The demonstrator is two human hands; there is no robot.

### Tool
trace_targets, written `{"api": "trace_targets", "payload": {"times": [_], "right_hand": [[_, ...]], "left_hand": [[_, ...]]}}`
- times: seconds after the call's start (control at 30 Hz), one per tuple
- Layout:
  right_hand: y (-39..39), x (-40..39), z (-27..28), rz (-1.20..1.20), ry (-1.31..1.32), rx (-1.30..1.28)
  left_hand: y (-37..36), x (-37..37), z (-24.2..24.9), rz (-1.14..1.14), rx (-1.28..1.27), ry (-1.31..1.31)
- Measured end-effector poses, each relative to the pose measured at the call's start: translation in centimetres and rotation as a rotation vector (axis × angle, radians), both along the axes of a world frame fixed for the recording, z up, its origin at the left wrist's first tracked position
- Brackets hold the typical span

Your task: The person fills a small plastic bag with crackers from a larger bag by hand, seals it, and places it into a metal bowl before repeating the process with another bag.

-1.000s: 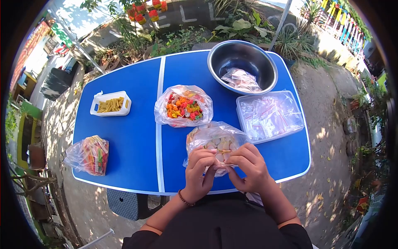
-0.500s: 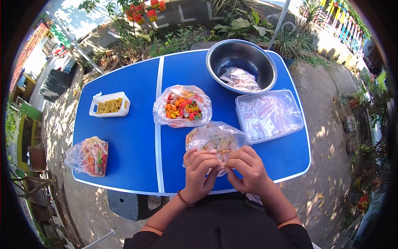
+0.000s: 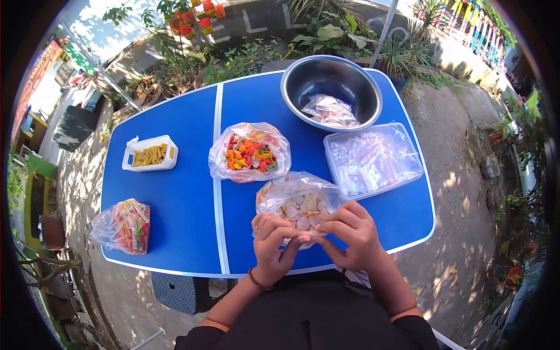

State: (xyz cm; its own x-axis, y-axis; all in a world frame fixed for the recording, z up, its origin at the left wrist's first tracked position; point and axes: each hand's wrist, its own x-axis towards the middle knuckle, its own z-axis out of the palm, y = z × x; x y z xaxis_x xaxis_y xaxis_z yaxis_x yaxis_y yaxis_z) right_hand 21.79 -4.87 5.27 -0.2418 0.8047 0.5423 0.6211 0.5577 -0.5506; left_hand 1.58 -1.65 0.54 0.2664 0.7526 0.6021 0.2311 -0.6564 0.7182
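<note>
In front of me, near the table's front edge, lies a clear plastic bag (image 3: 333, 195) filled with pale, round, flat discs (image 3: 303, 211). My left hand (image 3: 274, 242) pinches thin clear plastic at the near side of this bag, thumb against the fingers. Close beside it, my right hand (image 3: 348, 236) is closed in a pinch on the same stretch of plastic. The two sets of fingertips almost meet, and the fingers cover part of what they grip. Just beyond, another clear bag (image 3: 219, 160) stands open with brightly coloured small pieces inside.
A steel basin (image 3: 376, 108) holding filled packets stands on the blue table (image 3: 175, 216). In front of it is a plastic tub (image 3: 402, 177) of flat zip bags. Toward the left are a white container (image 3: 153, 167) of yellowish sticks and a bag of coloured strips (image 3: 131, 227).
The view has shifted slightly, so the table things sit a little farther left. My fingertips have spread slightly apart along the plastic, showing more of the discs.
</note>
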Motion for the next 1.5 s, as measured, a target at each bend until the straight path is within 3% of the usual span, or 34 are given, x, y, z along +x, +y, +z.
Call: {"api": "trace_targets", "payload": {"times": [0.67, 0.93, 1.2, 1.43, 1.5], "right_hand": [[-0.1, 3.0, -0.1, -0.141, 0.178, -0.120], [3.9, 5.6, 1.1, -0.230, 0.195, -0.010], [13.4, 8.9, 0.7, -0.451, 0.075, 0.272], [16.0, 9.5, -2.0, -0.351, 0.038, -0.066], [15.4, 9.3, -1.6, -0.365, 0.084, -0.026]], "left_hand": [[2.1, 3.7, 0.5, -0.143, -0.059, 0.080], [3.9, 5.1, 0.0, -0.178, -0.156, 0.010], [5.2, 5.0, -0.3, -0.167, -0.203, -0.001], [5.6, 4.4, -0.6, -0.150, -0.203, 0.039], [5.7, 4.2, -0.7, -0.158, -0.211, 0.040]]}}
